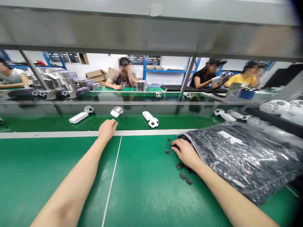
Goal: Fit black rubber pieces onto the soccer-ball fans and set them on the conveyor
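Note:
My left hand (107, 130) reaches to the pale strip at the edge of the conveyor belt, its fingers curled together; anything inside them is hidden. Just beyond its fingertips is a white device with a football-patterned end (116, 111), apart from the hand. My right hand (186, 153) rests at the mouth of a clear plastic bag (239, 154) full of dark pieces. Between its thumb and forefinger a small black piece (175, 146) shows in part. More small black pieces (182, 176) lie loose on the green table (142, 189) beside and below this hand.
Football-patterned white devices (151, 119) lie along the green belt (127, 123). More are stacked at right in a black tray (279, 117). A metal shelf (142, 31) spans overhead. Several people sit across the line, near stacked boxes (68, 80).

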The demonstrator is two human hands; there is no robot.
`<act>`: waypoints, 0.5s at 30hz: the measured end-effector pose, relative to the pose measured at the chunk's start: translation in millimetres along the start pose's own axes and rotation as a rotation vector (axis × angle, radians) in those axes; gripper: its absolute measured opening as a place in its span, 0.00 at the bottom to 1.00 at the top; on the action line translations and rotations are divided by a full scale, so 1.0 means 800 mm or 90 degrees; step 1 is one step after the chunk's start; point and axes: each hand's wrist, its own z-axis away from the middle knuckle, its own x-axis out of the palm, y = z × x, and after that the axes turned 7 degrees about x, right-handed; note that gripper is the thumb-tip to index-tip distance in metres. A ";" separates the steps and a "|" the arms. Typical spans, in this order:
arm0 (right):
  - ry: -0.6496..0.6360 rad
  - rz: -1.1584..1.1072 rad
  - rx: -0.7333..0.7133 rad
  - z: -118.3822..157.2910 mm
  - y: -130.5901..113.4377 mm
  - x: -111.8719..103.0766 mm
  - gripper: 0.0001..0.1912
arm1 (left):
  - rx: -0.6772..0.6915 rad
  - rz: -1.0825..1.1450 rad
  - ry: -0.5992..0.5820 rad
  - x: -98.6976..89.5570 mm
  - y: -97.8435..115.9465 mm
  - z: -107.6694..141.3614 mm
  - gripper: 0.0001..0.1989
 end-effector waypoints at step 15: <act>0.015 -0.003 0.010 0.002 -0.007 -0.004 0.08 | -0.074 0.036 -0.056 0.019 -0.003 0.011 0.11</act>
